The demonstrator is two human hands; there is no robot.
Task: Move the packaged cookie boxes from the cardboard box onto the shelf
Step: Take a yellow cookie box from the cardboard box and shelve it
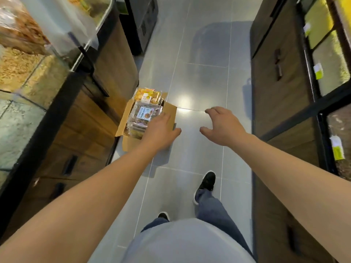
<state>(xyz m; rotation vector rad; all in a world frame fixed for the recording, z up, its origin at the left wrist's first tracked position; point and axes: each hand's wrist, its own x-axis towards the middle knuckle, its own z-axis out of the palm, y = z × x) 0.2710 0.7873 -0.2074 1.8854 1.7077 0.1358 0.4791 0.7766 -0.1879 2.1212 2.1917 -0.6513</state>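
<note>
cardboard box [169, 112] on floor, both hands above

You stand on a grey tiled floor [199, 76] with thin pale grout lines, a bright glare spot near its middle. An open cardboard box [169, 112] sits directly on it, tight against the wooden cabinet base [98, 118] on your left. Your black shoes [208, 180] rest on the tiles too, one probably mid-step.
</note>
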